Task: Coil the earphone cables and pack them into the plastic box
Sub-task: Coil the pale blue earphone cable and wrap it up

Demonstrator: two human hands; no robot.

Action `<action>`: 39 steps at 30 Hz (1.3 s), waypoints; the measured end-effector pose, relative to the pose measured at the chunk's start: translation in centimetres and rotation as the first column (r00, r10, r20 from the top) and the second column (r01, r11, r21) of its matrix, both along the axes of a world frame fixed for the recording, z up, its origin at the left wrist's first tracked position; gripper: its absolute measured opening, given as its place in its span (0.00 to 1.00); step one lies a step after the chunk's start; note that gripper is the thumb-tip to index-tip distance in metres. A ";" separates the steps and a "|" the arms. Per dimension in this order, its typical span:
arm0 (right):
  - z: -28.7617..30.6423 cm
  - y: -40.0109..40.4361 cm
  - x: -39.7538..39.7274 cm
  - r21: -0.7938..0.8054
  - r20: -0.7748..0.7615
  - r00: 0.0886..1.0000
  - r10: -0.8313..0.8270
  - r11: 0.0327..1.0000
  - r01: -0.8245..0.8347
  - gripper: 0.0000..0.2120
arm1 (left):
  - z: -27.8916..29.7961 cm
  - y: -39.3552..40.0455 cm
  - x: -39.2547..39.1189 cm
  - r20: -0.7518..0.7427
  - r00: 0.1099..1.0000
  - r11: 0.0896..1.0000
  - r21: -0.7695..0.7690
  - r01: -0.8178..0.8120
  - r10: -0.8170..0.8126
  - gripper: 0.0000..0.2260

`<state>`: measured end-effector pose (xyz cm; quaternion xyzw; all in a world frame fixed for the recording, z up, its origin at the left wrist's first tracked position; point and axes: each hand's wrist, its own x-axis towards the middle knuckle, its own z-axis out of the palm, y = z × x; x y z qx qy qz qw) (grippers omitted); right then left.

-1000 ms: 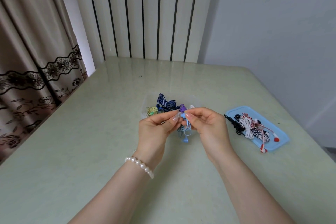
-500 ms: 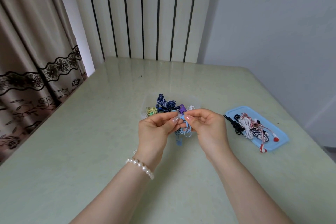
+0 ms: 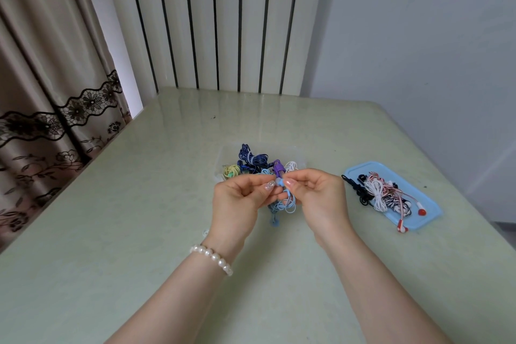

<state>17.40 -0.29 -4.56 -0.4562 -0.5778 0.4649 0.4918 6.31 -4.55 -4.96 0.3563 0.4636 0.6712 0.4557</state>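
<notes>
I can read no brand or writing on anything here. At mid-frame my left hand (image 3: 237, 201) and right hand (image 3: 318, 198) meet over the worktop (image 3: 111, 232); the fingers of both are curled, thumb and forefinger tips pinching the light blue earphone cable (image 3: 284, 202), whose loops and one earbud hang below them. Just above the hands sits the clear plastic box (image 3: 226, 153), holding dark blue, yellow-green, purple and white coils. At right of frame a blue lid (image 3: 430, 204) lies flat, carrying black, white and red-striped earphones. A pearl bracelet (image 3: 212, 258) circles my left wrist. The worktop is pale green and glossy; patterned curtains (image 3: 55, 78) hang upper left, striped panels (image 3: 209, 22) behind.
</notes>
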 end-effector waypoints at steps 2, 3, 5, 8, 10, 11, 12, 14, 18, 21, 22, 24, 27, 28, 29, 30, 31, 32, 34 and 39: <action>-0.1 0.0 -0.1 0.004 -0.001 1.000 -0.021 1.000 0.021 0.14 | 0.1 0.0 0.1 -0.004 1.000 1.000 -0.002 0.004 -0.004 0.09; -0.2 0.1 -0.1 0.006 -0.002 0.999 -0.035 0.999 0.035 0.14 | 0.1 0.0 0.2 -0.007 1.000 1.000 -0.005 0.004 -0.004 0.09; -0.5 0.1 -0.3 0.016 -0.001 0.998 -0.069 0.998 0.069 0.15 | 0.1 0.0 0.5 -0.003 1.000 1.000 -0.016 -0.007 0.007 0.10; -0.8 -0.3 -0.5 0.060 -0.008 0.994 -0.109 0.992 0.110 0.14 | 0.1 0.0 0.9 -0.005 1.000 0.999 -0.021 -0.030 0.030 0.11; -1.0 -0.6 -0.7 0.107 -0.007 0.990 -0.141 0.984 0.141 0.14 | 0.1 0.0 1.0 -0.025 0.999 0.999 -0.011 -0.046 0.045 0.11; -1.2 -0.7 -0.8 0.135 -0.006 0.987 -0.160 0.978 0.159 0.14 | 0.2 -0.1 1.1 -0.031 0.998 0.999 -0.009 -0.051 0.051 0.11; -1.4 -0.7 -0.9 0.172 0.002 0.983 -0.182 0.969 0.179 0.14 | 0.2 -0.1 1.1 -0.035 0.998 0.999 -0.008 -0.054 0.053 0.11; -1.9 -0.6 -1.1 0.275 0.038 0.973 -0.227 0.939 0.208 0.12 | 0.2 -0.2 1.1 -0.031 0.998 0.998 -0.009 -0.056 0.056 0.10; -2.3 -0.6 -1.2 0.519 0.122 0.943 -0.310 0.830 0.205 0.06 | 0.3 -0.4 1.1 -0.025 0.999 0.999 -0.014 -0.046 0.046 0.10; -2.0 -0.5 -0.9 0.513 0.151 0.959 -0.239 0.848 0.130 0.07 | 0.4 -0.3 0.5 -0.018 0.999 0.999 -0.029 -0.040 0.039 0.10; -1.6 -0.5 -0.8 0.414 0.115 0.981 -0.154 0.905 0.094 0.09 | 0.3 -0.2 0.3 -0.072 0.996 0.999 -0.021 -0.049 0.048 0.10; -0.6 -0.3 -0.5 0.173 -0.001 1.000 -0.014 0.985 0.013 0.13 | -0.2 -0.2 0.0 -0.294 0.951 0.995 0.049 -0.086 0.097 0.13; 0.1 -0.1 0.3 -0.018 -0.107 0.993 0.043 0.999 -0.045 0.12 | -0.6 -0.5 0.2 -0.617 0.750 0.964 0.243 -0.105 0.237 0.15; 0.1 -0.1 0.4 -0.059 -0.134 0.990 0.045 0.997 -0.053 0.11 | -0.7 -0.5 0.2 -0.675 0.678 0.948 0.300 -0.108 0.291 0.13; 0.2 -0.2 0.4 -0.086 -0.163 0.986 0.042 0.995 -0.056 0.11 | -0.9 -0.4 0.3 -0.689 0.648 0.936 0.331 -0.118 0.326 0.12; 0.1 -0.2 0.4 -0.097 -0.180 0.983 0.032 0.994 -0.051 0.10 | -0.9 -0.4 0.4 -0.663 0.679 0.941 0.313 -0.132 0.316 0.11; 0.1 -0.3 0.4 -0.089 -0.184 0.983 0.023 0.995 -0.040 0.10 | -0.7 -0.4 0.5 -0.586 0.765 0.958 0.252 -0.138 0.265 0.11; 0.2 -0.3 0.3 -0.067 -0.180 0.984 0.019 0.997 -0.031 0.10 | -0.5 -0.3 0.6 -0.476 0.858 0.977 0.173 -0.124 0.193 0.11; 0.3 -0.4 0.4 -0.036 -0.188 0.981 0.039 0.998 -0.046 0.11 | 0.2 -0.3 0.6 -0.251 0.965 0.995 0.071 -0.064 0.080 0.13; 0.3 -0.5 0.4 -0.093 -0.297 0.947 0.122 0.983 -0.156 0.11 | 0.8 -0.4 0.1 -0.154 0.987 0.994 0.107 -0.039 0.055 0.10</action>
